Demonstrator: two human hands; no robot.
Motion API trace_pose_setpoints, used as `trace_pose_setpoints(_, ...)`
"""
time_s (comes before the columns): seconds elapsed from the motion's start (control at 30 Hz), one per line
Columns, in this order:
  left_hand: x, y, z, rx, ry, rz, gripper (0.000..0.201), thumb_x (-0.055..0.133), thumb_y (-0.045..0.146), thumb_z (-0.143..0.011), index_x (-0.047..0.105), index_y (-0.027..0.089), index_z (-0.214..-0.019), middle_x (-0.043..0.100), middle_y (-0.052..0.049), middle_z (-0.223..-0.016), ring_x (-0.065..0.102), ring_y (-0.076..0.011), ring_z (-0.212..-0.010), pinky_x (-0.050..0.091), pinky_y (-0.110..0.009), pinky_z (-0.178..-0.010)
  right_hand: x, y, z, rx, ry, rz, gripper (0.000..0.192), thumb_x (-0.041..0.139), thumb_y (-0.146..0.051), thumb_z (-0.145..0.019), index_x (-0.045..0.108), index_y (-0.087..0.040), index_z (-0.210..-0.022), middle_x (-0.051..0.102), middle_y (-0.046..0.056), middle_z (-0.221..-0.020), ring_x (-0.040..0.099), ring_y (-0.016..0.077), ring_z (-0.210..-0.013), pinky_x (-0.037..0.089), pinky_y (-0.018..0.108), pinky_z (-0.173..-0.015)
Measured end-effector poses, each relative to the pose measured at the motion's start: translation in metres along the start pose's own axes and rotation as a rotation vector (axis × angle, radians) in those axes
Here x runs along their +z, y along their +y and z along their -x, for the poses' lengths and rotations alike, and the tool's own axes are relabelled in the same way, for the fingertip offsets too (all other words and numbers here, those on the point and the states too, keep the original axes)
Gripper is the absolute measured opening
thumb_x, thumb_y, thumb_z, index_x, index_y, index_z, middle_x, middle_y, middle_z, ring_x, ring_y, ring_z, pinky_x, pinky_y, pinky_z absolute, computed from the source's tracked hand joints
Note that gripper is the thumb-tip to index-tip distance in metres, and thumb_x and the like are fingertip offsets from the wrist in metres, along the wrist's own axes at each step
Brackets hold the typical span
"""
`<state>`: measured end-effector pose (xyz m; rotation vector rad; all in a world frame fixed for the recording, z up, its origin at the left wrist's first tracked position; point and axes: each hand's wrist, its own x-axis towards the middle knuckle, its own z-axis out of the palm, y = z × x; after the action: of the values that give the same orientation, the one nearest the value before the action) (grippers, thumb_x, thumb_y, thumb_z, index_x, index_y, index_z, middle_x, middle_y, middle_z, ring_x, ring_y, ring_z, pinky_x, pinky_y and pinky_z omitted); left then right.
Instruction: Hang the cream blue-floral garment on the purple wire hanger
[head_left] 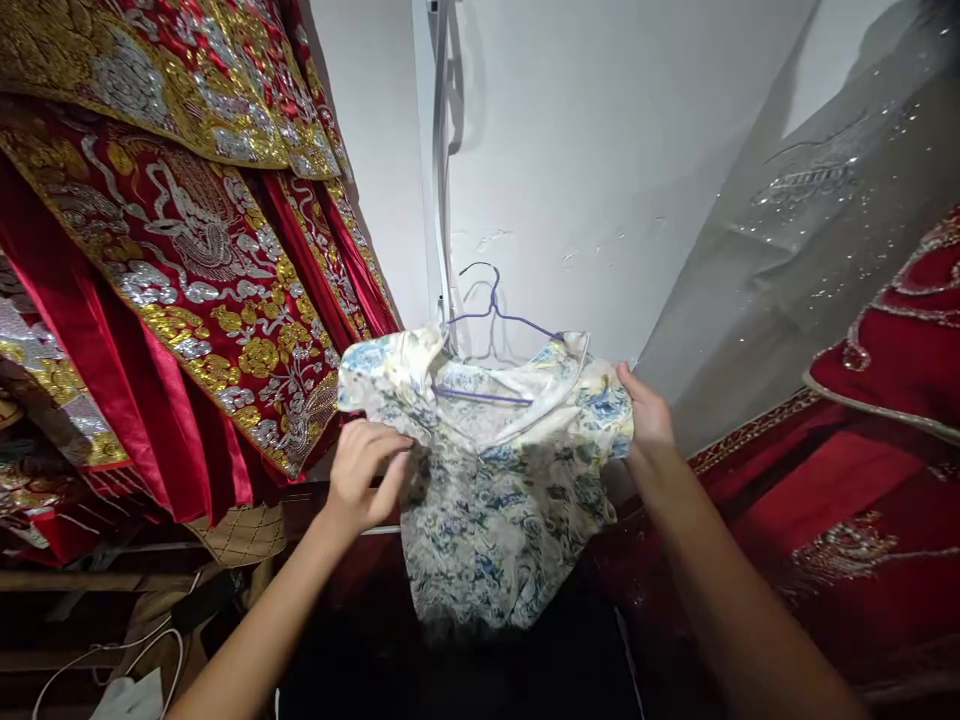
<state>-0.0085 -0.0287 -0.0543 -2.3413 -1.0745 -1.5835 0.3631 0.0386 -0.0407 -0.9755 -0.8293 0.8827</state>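
A floral short-sleeved top [487, 500], white with blue and yellow print, hangs spread out before me on a purple wire hanger [494, 304]. The hanger's hook stands free above the V-shaped neckline, and its lower bar shows inside the opening. At the sleeve on the right, my right hand [651, 415] is closed on the cloth, thumb up along the edge. My left hand [367, 468] is below the other sleeve, thumb and forefinger drawn together at the side of the top, pinching its fabric. The lower hem fades into shadow.
Red garments with gold and silver embroidery [217, 260] hang at the left. A sheer sparkling grey cloth [780, 240] and a beaded red garment [892, 350] are at the right. A metal pole [441, 150] stands against the white wall [600, 130]. White cables [112, 650] lie lower left.
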Motion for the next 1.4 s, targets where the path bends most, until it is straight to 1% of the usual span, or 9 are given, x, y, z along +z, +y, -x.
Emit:
trace_pose_setpoints(0.2, 0.059, 0.000, 0.047, -0.589, 0.067, 0.177, 0.033, 0.062, 0.044, -0.090, 0.048, 0.025, -0.113, 0.060, -0.008, -0.104, 0.061, -0.0235, -0.098, 0.050, -0.038, -0.089, 0.032, 0.006, 0.025, 0.146, -0.146, -0.082, 0.040, 0.072, -0.060, -0.075, 0.072, -0.023, -0.090, 0.075, 0.007, -0.082, 0.074, 0.0327, -0.087, 0.060, 0.042, -0.071)
trace_pose_setpoints(0.33, 0.088, 0.003, 0.062, -0.771, 0.155, 0.376, 0.031, 0.061, 0.046, -0.091, 0.044, 0.025, -0.107, 0.059, -0.006, -0.097, 0.062, -0.0211, -0.096, 0.050, -0.036, -0.090, 0.031, 0.028, 0.047, 0.164, -0.086, -0.122, 0.041, 0.078, -0.056, -0.071, 0.070, -0.022, -0.092, 0.076, 0.005, -0.086, 0.074, 0.0305, -0.087, 0.059, 0.037, -0.070)
trace_pose_setpoints(0.6, 0.096, 0.009, 0.054, -0.816, 0.092, 0.421, 0.019, 0.047, 0.042, -0.096, 0.053, 0.024, -0.099, 0.060, -0.007, -0.086, 0.063, -0.0222, -0.084, 0.054, -0.038, -0.082, -0.009, 0.076, 0.076, 0.246, 0.023, -0.180, 0.046, 0.077, -0.054, -0.075, 0.070, -0.026, -0.111, 0.074, 0.002, -0.097, 0.071, 0.0229, -0.086, 0.058, 0.031, -0.066)
trace_pose_setpoints(0.73, 0.094, 0.004, 0.061, -0.762, 0.109, 0.310, 0.020, 0.051, 0.038, -0.095, 0.062, 0.025, -0.106, 0.057, -0.011, -0.115, 0.058, -0.0252, -0.113, 0.050, -0.040, -0.096, -0.027, 0.104, 0.091, 0.183, 0.184, -0.191, 0.041, 0.082, -0.045, -0.071, 0.069, -0.027, -0.105, 0.072, -0.002, -0.087, 0.069, 0.0166, -0.079, 0.056, 0.024, -0.062)
trace_pose_setpoints(0.87, 0.104, -0.013, 0.058, -0.741, -0.096, 0.245, 0.030, 0.057, 0.034, -0.092, 0.067, 0.029, -0.120, 0.045, -0.011, -0.138, 0.045, -0.0271, -0.132, 0.046, -0.038, -0.101, -0.031, 0.123, 0.109, 0.162, 0.252, -0.131, 0.036, 0.080, -0.043, -0.072, 0.069, -0.026, -0.102, 0.073, -0.001, -0.092, 0.070, 0.0166, -0.084, 0.058, 0.025, -0.067)
trace_pose_setpoints(1.07, 0.143, -0.041, 0.050, -0.675, -0.534, 0.220, 0.049, 0.050, 0.026, -0.093, 0.048, 0.027, -0.142, 0.064, -0.010, -0.112, 0.063, -0.0226, -0.094, 0.049, -0.034, -0.084, -0.035, 0.118, 0.125, 0.100, 0.431, -0.120, 0.024, 0.078, -0.032, -0.068, 0.068, -0.024, -0.088, 0.070, -0.001, -0.080, 0.068, 0.0169, -0.076, 0.057, 0.028, -0.066)
trace_pose_setpoints(1.17, 0.156, -0.042, 0.056, -0.696, -0.625, 0.051, 0.046, 0.055, 0.024, -0.089, 0.051, 0.022, -0.135, 0.066, -0.011, -0.102, 0.064, -0.0267, -0.090, 0.047, -0.036, -0.080, -0.032, 0.110, 0.129, 0.111, 0.349, -0.109, 0.019, 0.077, -0.032, -0.069, 0.067, -0.024, -0.084, 0.067, -0.002, -0.074, 0.065, 0.0166, -0.070, 0.056, 0.028, -0.063)
trace_pose_setpoints(1.3, 0.154, -0.028, 0.078, -0.709, -0.613, 0.013, 0.036, 0.054, 0.022, -0.089, 0.055, 0.019, -0.125, 0.065, -0.012, -0.098, 0.062, -0.0290, -0.093, 0.046, -0.037, -0.081, -0.015, 0.104, 0.136, 0.126, 0.181, -0.022, 0.016, 0.075, -0.036, -0.075, 0.067, -0.027, -0.085, 0.065, -0.002, -0.070, 0.063, 0.0179, -0.067, 0.053, 0.030, -0.063)
trace_pose_setpoints(1.4, 0.143, -0.009, 0.095, -0.604, -0.544, -0.019, 0.029, 0.049, 0.018, -0.091, 0.058, 0.020, -0.118, 0.060, -0.013, -0.107, 0.057, -0.0291, -0.105, 0.045, -0.038, -0.089, 0.003, 0.111, 0.144, 0.215, -0.175, 0.176, 0.018, 0.070, -0.043, -0.081, 0.068, -0.028, -0.091, 0.068, 0.001, -0.075, 0.063, 0.0214, -0.071, 0.052, 0.033, -0.064)
